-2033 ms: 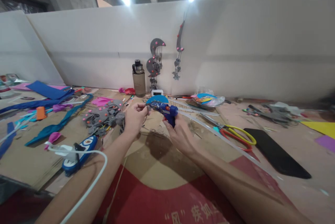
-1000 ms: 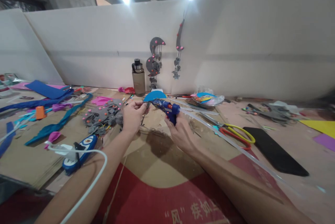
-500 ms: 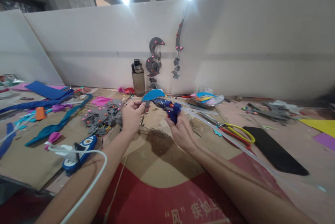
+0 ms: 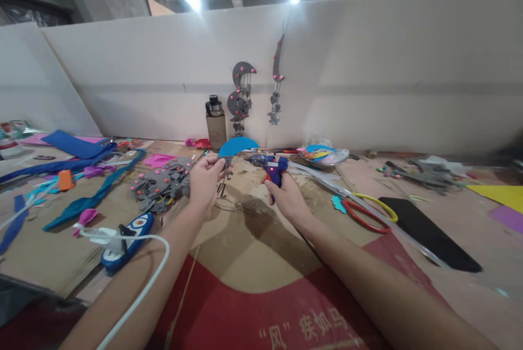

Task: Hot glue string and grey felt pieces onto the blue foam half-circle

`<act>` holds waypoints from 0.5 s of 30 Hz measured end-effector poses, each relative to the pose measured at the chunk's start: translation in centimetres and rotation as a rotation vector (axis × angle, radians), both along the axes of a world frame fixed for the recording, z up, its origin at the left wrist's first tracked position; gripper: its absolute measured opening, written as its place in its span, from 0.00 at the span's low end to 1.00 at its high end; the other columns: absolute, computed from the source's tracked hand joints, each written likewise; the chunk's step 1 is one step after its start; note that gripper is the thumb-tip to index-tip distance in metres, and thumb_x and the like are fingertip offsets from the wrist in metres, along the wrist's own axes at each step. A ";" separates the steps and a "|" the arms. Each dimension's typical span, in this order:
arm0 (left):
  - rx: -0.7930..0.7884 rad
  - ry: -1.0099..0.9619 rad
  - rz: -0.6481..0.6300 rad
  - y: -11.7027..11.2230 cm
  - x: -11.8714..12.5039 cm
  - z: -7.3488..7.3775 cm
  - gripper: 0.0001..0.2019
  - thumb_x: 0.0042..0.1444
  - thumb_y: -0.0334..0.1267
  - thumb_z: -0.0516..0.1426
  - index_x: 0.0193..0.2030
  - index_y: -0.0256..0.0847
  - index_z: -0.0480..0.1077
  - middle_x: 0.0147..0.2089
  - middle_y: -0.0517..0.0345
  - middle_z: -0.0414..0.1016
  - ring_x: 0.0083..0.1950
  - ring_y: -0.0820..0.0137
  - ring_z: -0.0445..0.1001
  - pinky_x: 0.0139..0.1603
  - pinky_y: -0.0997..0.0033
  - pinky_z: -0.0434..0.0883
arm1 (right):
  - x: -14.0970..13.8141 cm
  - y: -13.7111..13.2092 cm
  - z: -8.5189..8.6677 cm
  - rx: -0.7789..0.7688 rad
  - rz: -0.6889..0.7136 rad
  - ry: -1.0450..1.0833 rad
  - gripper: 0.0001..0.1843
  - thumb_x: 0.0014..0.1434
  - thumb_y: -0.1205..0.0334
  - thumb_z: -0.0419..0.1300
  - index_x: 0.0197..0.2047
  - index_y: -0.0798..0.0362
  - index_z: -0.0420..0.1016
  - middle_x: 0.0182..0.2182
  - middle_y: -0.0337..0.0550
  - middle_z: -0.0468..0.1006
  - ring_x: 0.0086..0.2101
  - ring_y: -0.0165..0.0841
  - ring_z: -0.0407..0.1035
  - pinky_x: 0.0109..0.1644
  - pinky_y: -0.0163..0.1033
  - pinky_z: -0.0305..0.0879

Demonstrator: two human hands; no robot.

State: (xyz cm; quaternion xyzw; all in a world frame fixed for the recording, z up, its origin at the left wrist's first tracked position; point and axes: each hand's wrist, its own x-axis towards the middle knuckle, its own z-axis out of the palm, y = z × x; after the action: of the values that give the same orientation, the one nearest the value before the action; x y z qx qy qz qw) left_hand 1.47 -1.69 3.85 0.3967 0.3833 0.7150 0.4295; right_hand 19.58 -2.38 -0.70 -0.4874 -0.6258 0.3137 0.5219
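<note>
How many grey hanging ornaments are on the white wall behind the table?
2. A crescent mobile hangs right of the bottle; a slimmer curved one hangs further right. None appears hidden.

Two bare forearms end in a bare left hand (image 4: pixel 206 181) and right hand (image 4: pixel 288 197).

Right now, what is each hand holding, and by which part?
The left hand pinches the blue half-round piece by its lower edge. The right hand grips the blue glue gun by its handle, nozzle pointing toward that piece.
</note>
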 end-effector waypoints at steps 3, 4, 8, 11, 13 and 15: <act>-0.019 0.025 -0.009 0.3 -0.1 -0.4 0.10 0.41 0.34 0.64 0.31 0.34 0.69 0.28 0.57 0.75 0.30 0.72 0.76 0.35 0.71 0.74 | 1.1 1.9 -0.7 -0.237 0.012 -0.040 0.06 0.52 0.62 0.54 0.34 0.53 0.63 0.19 0.34 0.69 0.16 0.29 0.64 0.20 0.34 0.61; -0.017 0.052 -0.009 0.4 -0.1 -0.6 0.10 0.41 0.35 0.64 0.31 0.34 0.70 0.28 0.57 0.75 0.30 0.72 0.76 0.35 0.71 0.74 | 1.6 2.4 -0.9 -0.275 0.004 -0.105 0.04 0.51 0.62 0.54 0.32 0.52 0.63 0.18 0.35 0.69 0.16 0.30 0.64 0.20 0.34 0.60; 0.030 0.176 0.033 0.7 -0.1 -1.2 0.11 0.43 0.39 0.63 0.31 0.36 0.71 0.29 0.56 0.75 0.30 0.72 0.75 0.36 0.70 0.73 | 3.3 3.2 -1.0 -0.215 -0.045 -0.450 0.08 0.48 0.62 0.58 0.22 0.51 0.62 0.18 0.41 0.69 0.22 0.33 0.66 0.27 0.38 0.62; 0.087 0.278 0.096 0.3 0.0 -1.0 0.10 0.44 0.40 0.62 0.32 0.37 0.72 0.32 0.56 0.76 0.32 0.71 0.75 0.37 0.70 0.72 | 3.3 2.2 -0.5 0.031 -0.211 -0.617 0.07 0.48 0.62 0.59 0.24 0.53 0.64 0.28 0.49 0.72 0.33 0.38 0.68 0.40 0.44 0.64; 0.118 0.360 0.138 -0.2 0.2 -0.6 0.09 0.45 0.40 0.62 0.33 0.38 0.73 0.33 0.56 0.76 0.33 0.71 0.75 0.38 0.71 0.72 | 1.9 1.1 0.4 0.151 -0.224 -0.540 0.06 0.51 0.60 0.56 0.29 0.53 0.65 0.34 0.51 0.72 0.39 0.40 0.67 0.46 0.47 0.62; 0.149 0.456 0.194 -0.7 0.4 -0.3 0.09 0.45 0.39 0.62 0.34 0.39 0.74 0.33 0.56 0.76 0.34 0.71 0.74 0.39 0.72 0.70 | -0.3 0.1 1.4 0.152 -0.057 -0.349 0.07 0.53 0.59 0.55 0.33 0.53 0.64 0.35 0.47 0.72 0.39 0.37 0.67 0.46 0.46 0.63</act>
State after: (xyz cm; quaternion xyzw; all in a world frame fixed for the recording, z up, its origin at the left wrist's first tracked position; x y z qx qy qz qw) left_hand 1.83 -2.44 3.53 0.5395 0.4530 0.6711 0.2309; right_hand 19.24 -2.23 0.70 -0.5113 -0.7145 0.1613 0.4495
